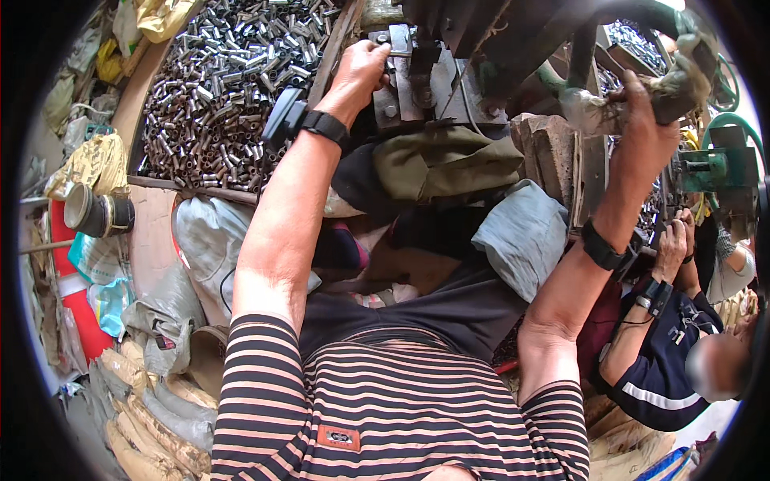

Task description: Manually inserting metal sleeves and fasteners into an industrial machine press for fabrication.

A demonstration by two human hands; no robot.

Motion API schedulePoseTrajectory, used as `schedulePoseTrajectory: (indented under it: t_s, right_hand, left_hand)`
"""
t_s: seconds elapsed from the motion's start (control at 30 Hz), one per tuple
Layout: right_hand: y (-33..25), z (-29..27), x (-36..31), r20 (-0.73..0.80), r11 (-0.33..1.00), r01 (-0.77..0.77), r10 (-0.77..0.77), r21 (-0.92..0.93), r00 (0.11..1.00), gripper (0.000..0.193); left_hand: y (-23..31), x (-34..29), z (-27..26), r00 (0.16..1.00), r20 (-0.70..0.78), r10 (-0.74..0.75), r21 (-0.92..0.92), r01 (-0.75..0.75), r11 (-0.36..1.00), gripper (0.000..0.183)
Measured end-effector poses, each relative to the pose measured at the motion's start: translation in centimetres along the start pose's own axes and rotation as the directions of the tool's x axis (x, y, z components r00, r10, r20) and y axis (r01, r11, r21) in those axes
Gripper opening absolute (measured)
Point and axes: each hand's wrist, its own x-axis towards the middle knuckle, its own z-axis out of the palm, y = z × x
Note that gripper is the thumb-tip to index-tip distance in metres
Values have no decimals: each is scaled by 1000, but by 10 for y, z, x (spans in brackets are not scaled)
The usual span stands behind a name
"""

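My left hand [362, 70] is closed at the bed of a metal press [417, 96], its fingertips pinching what looks like a small metal piece [400, 54] beside the tooling. Most of that piece is hidden by the fingers and the press. On the right, my right hand [648, 128] is raised and wrapped around a cloth-wrapped machine handle [682, 84]. To the left of the press, a wooden-sided bin [216, 192] holds a heap of short metal tubes [233, 88], some shiny and some brownish.
A folded olive cloth [445, 160] lies below the press, and a grey cloth [523, 236] covers my right knee. Sacks [136, 409] and a small bucket [88, 210] are at left. A co-worker [658, 345] sits close on my right, hands at a green machine [714, 170].
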Motion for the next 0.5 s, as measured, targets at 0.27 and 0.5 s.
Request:
schedulePoseTrajectory:
  t_s: [0.27,0.5]
  right_hand:
    - [-28,-7,27,117,990,71,-57,-120,991,14]
    - [-18,-3,21,24,996,68,-67,-52,997,11]
  left_hand:
    - [-8,1,8,999,-32,-2,-340,-9,940,19]
    - [-11,-1,16,998,-62,15,-217,-28,976,23]
